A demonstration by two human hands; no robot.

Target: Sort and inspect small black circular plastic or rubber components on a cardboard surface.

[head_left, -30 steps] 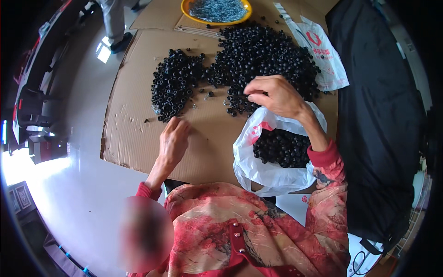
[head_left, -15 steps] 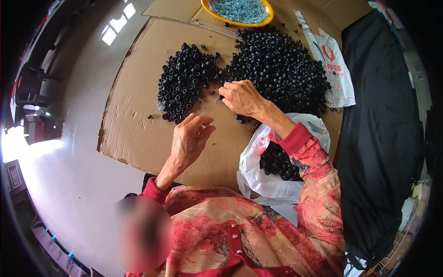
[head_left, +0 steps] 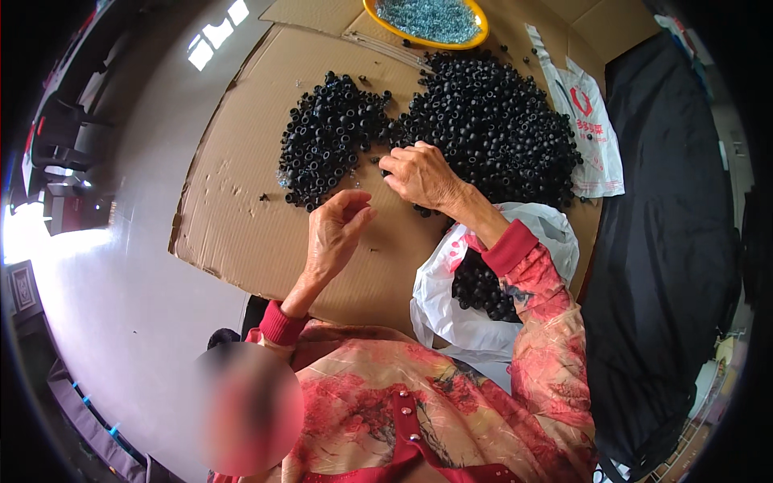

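Small round black plastic pieces, many showing a hollow opening, lie in two heaps on flat cardboard (head_left: 233, 161): a smaller left heap (head_left: 326, 137) and a larger right heap (head_left: 491, 121). My right hand (head_left: 424, 175) is at the near left edge of the larger heap, its fingertips pinched together; whatever they grip is hidden. Just below the smaller heap is my left hand (head_left: 334, 233), with fingers curled toward the thumb. Anything between those fingertips is too small to make out. Under my right forearm, an open white plastic bag (head_left: 439, 294) holds more black pieces (head_left: 483, 286).
A yellow oval bowl (head_left: 483, 36) of small clear bluish pieces (head_left: 427, 18) stands at the far edge. A flattened white bag with red print (head_left: 600, 161) lies right of the larger heap. Black fabric (head_left: 660, 241) covers the right side. A few clear bits (head_left: 283, 179) lie beside the smaller heap.
My left hand has shifted slightly up and its fingers have turned a little. The right hand stays pinched in nearly the same place. The whole view has shifted slightly.
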